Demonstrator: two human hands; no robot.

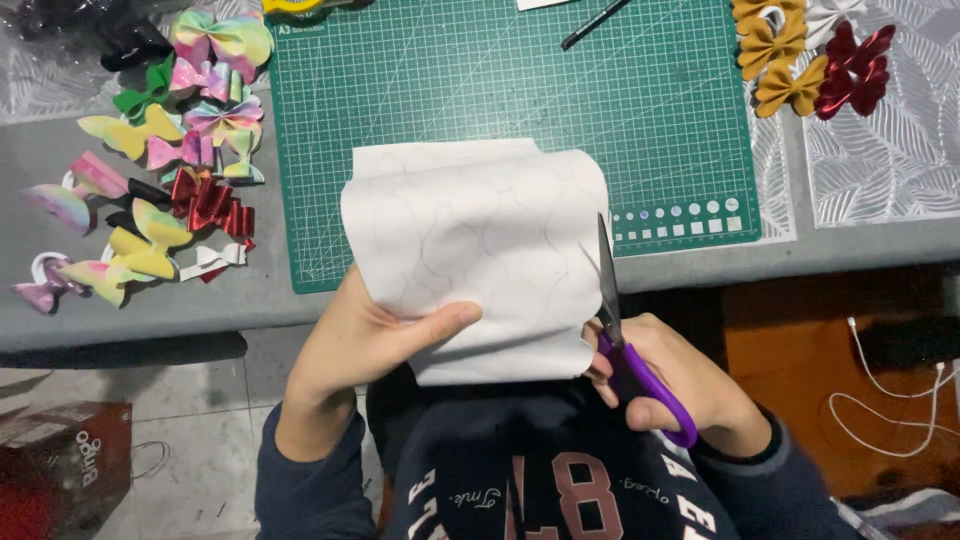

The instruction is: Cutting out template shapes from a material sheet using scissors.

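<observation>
Grey tabletop [60, 300] spans the view; on it lies a green gridded cutting mat [640, 110], with patterned white placemats at the far left and right edges. Over the mat's near edge, a curled white sheet of material with faint pencilled bow outlines [480, 240] is held off the surface, its lower portion hanging over the person's lap. Left hand [360, 345] closes on the sheet's lower left edge, thumb pressed on top, remaining fingers hidden beneath. Right hand [670, 385] is closed through the handles of purple-handled scissors [625, 340]; blades point away from the body and sit at the sheet's right edge, near the bottom corner. Whether the blades are parted, cannot tell. Judged progress: outlines are drawn across the sheet, yet it looks nearly whole, only the lower right edge appearing nicked; cutting seems barely begun, most shapes left to cut. Left of the mat, a cluster of finished iridescent pastel and red metallic bows [170, 170]. Upper right, gold and dark red glossy bows [810, 60]. A black pen [595, 22] lies at the mat's top. White cable [880, 395] hangs lower right.
</observation>
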